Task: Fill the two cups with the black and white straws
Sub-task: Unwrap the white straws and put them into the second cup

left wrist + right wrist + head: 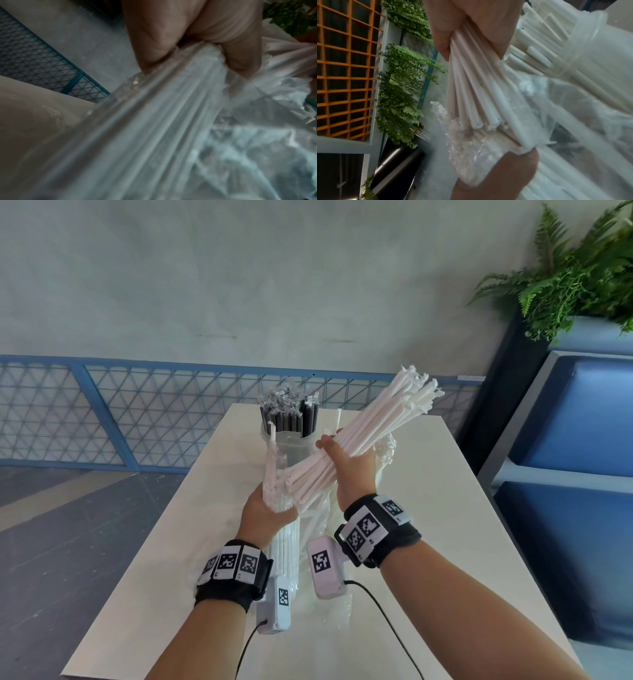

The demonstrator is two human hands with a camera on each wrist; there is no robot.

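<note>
My right hand [349, 463] grips a thick bundle of white straws [376, 422] in mid-air, its far ends tilted up and to the right. My left hand [267, 508] grips the neck of a clear plastic bag [286, 546] that holds more white straws and lies on the table. In the left wrist view my fingers [197, 40] curl round that bag [163, 115]. The right wrist view shows the white straws [471, 88] fanning out of my palm. Black straws [291, 419] stand in a clear cup [266, 436] at the far middle. Another clear cup [590, 40] is partly hidden behind the bundle.
The white table [445, 508] runs away from me, with crumpled clear wrapping [385, 453] right of my hands. A blue mesh fence [102, 412] stands behind it. On the right are a blue padded bench [582, 422] and a fern planter [565, 268].
</note>
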